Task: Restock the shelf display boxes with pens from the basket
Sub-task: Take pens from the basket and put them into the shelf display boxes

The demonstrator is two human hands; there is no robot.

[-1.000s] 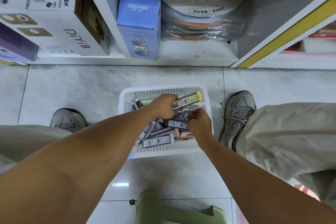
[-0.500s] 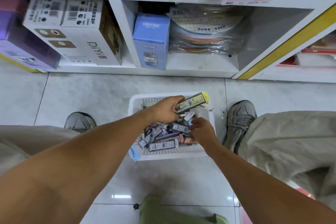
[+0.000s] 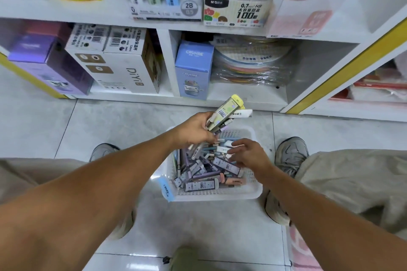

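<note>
A white slotted basket (image 3: 220, 196) stands on the floor tiles between my feet, filled with several small pen and lead packs (image 3: 204, 174). My left hand (image 3: 193, 130) grips a bunch of those packs (image 3: 226, 114), the top one yellow-capped, lifted above the basket's far rim. My right hand (image 3: 248, 154) hovers over the basket's right side with fingers spread and loosely curled, fingertips at a white pack (image 3: 222, 149); I see nothing held. On the shelf above stand display boxes: a 2B lead box (image 3: 167, 6) and a 0.7 HB box (image 3: 237, 11).
The lower shelf holds a DiYi carton (image 3: 123, 68), a blue CRUHRE box (image 3: 193, 68), a purple box (image 3: 44, 66) and wrapped round items (image 3: 251, 64). A green stool (image 3: 189, 259) sits near my legs. A yellow-edged shelf post (image 3: 343, 72) stands at right.
My left hand has risen out of the basket with the bunch of packs. My view has tilted up, bringing the upper shelf's display boxes into sight. My right hand stays over the basket.
</note>
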